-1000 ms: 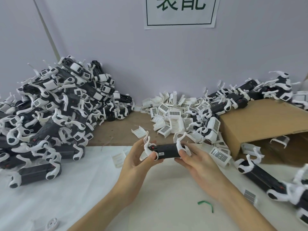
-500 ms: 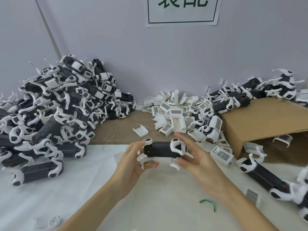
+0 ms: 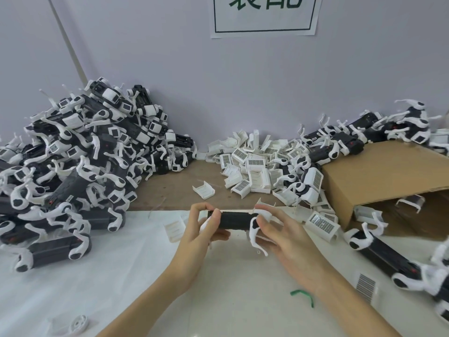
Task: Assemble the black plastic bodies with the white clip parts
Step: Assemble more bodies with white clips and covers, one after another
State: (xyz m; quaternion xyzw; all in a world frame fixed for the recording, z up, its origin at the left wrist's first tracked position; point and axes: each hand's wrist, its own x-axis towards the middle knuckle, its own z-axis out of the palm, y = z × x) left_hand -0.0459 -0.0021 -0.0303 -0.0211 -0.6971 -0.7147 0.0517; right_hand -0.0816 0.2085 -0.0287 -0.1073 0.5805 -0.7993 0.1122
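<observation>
**Body turned over between my hands**

My left hand (image 3: 201, 229) grips the left end of the black body (image 3: 234, 220), fingers curled over its top, where half a second ago they cradled it from below. My right hand (image 3: 279, 235) now pinches the white clip part (image 3: 258, 224) at the right end; earlier its fingers were spread looser. I hold the body level above the white sheet (image 3: 97, 276), just before the loose clips (image 3: 252, 166).

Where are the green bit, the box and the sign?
green bit (image 3: 302, 296), head view, middle of the strip
box (image 3: 379, 176), head view, top flap
sign (image 3: 264, 15), head view, white paper
</observation>
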